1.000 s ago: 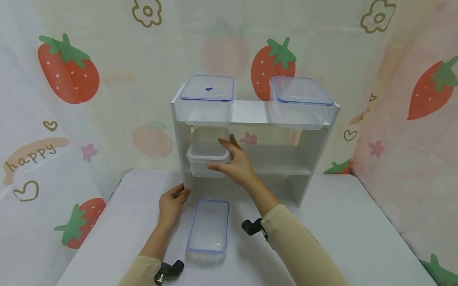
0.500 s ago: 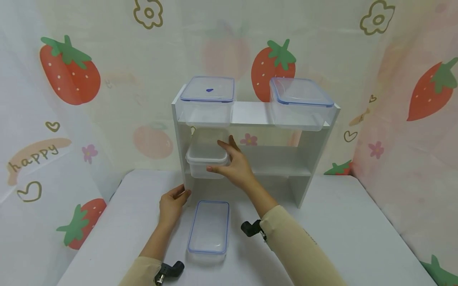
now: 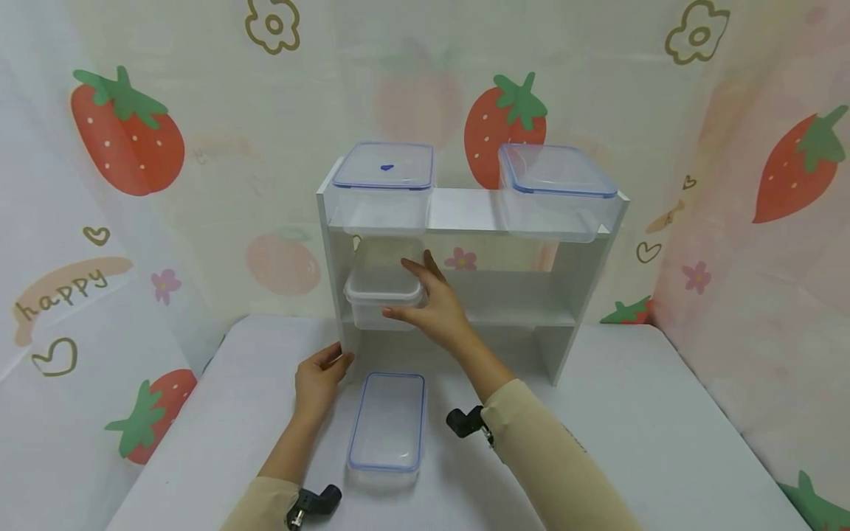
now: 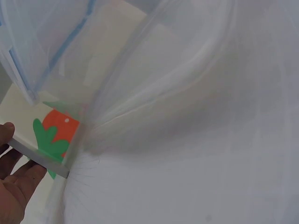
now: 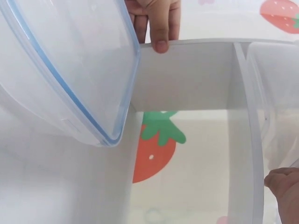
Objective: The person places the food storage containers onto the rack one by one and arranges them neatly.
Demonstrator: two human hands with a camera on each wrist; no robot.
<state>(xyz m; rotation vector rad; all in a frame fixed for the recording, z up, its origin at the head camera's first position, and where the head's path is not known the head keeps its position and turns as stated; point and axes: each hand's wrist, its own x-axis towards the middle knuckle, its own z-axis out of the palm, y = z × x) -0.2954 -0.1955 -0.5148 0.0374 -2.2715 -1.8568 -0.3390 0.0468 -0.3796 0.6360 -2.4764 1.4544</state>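
Zero hand shift vs earlier frame: left hand (image 3: 317, 382) pinches rack (image 3: 518, 296), right hand (image 3: 436, 306) grips mid-shelf box (image 3: 381, 282), fingers (image 3: 420, 273) spread.

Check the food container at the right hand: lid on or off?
On. In the head view, a whitish lid covers the food container, its rim over the walls. Whether it is fastened, I cannot tell.

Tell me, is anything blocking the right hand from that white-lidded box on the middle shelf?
Nothing visible is: the right hand is right at the white-lidded box, its thumb at the front and a finger over the lid.
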